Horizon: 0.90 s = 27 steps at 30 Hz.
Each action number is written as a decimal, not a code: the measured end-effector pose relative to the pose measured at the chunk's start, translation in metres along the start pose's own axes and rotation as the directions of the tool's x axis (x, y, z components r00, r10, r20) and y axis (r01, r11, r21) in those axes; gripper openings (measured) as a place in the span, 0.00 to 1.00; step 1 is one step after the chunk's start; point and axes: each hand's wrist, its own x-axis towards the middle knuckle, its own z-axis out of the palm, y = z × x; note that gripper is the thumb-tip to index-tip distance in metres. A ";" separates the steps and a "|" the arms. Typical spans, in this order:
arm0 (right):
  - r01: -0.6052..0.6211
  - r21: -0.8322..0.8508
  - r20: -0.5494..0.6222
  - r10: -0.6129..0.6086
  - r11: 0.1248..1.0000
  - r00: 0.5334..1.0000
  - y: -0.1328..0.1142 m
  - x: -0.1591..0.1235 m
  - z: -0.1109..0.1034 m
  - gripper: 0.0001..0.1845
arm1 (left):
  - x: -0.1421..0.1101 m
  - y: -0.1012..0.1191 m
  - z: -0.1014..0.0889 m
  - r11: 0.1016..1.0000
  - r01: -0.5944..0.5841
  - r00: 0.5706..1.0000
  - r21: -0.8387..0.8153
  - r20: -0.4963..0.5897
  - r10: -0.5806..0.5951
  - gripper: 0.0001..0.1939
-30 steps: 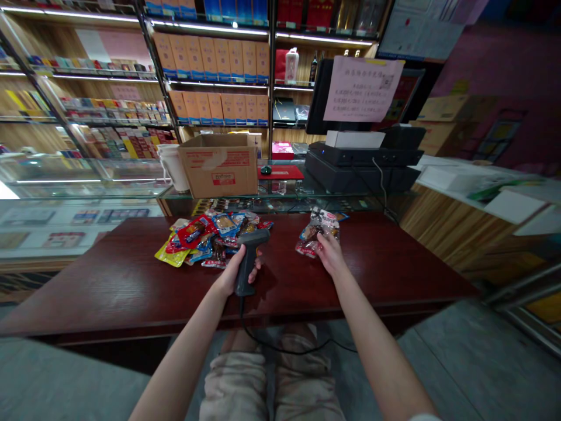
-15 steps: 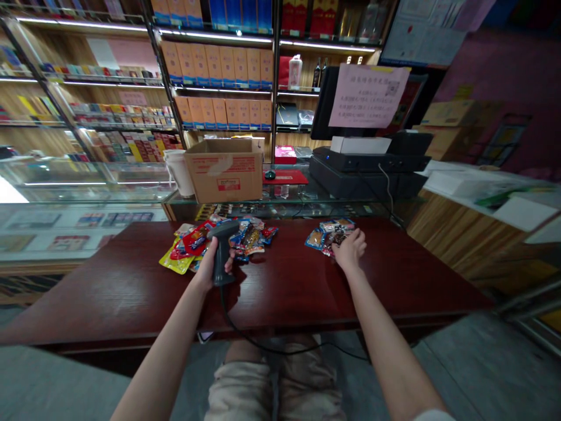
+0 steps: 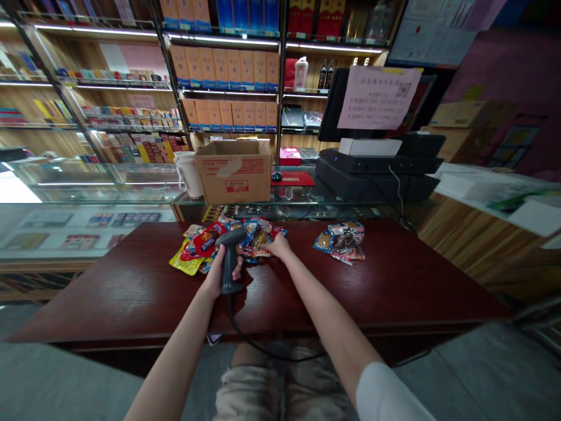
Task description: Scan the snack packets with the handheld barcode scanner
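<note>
My left hand (image 3: 218, 272) is wrapped round the handle of a dark grey barcode scanner (image 3: 229, 266), held upright above the table with its head pointing right. Behind the scanner lies a heap of small snack packets (image 3: 205, 237) in red, yellow and blue wrappers. At the heap's right end, my right hand (image 3: 279, 247) has its fingers closed on the edge of a snack packet (image 3: 260, 237); the fingertips are partly hidden. A smaller group of snack packets (image 3: 348, 241) rests apart on the right side of the table.
The dark red wooden table (image 3: 175, 304) stands before a glass counter with an open cardboard box (image 3: 239, 172), a white cup (image 3: 189, 175) and a monitor with a paper sheet (image 3: 379, 96). The scanner's cable (image 3: 254, 345) hangs over the table's front edge.
My right hand has left the smaller group of packets and moved left to the big heap. The left hand still holds the barcode scanner. The view has shifted slightly.
</note>
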 end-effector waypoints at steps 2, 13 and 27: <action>-0.075 0.198 0.032 0.070 0.977 0.997 0.003 -0.001 -0.002 0.21 | 0.000 0.000 0.001 1.000 -0.007 1.000 0.008 0.010 0.007 0.25; -0.289 0.557 0.329 0.113 0.779 0.938 0.026 -0.046 -0.089 0.22 | 0.000 -0.007 0.001 0.999 0.036 0.998 0.040 0.056 -0.038 0.26; 0.027 0.520 -0.113 0.037 0.854 0.993 0.052 -0.074 -0.145 0.22 | 0.032 -0.032 0.048 0.983 0.153 0.977 0.103 0.137 -0.166 0.27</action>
